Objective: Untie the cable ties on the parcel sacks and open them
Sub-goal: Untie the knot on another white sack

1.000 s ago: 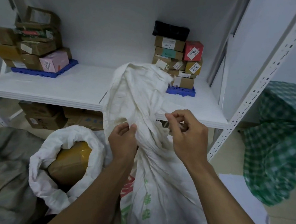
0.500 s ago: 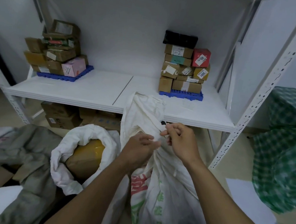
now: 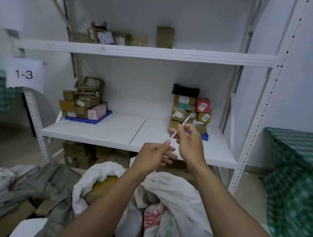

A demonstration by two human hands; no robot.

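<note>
Cable tie (image 3: pixel 180 128) stretches between both hands, pinched by left fingers (image 3: pixel 166 143) and right fingers (image 3: pixel 183 128) above the sack (image 3: pixel 175 192).

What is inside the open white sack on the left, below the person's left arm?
Inside the open white sack a brown, tape-wrapped parcel shows at the mouth. The left arm and the sack's rolled rim cover the rest, so anything deeper cannot be seen.

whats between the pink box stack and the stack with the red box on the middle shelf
Head view: only bare white shelf board lies between the left box stack and the right box stack, with a seam line across it.
</note>
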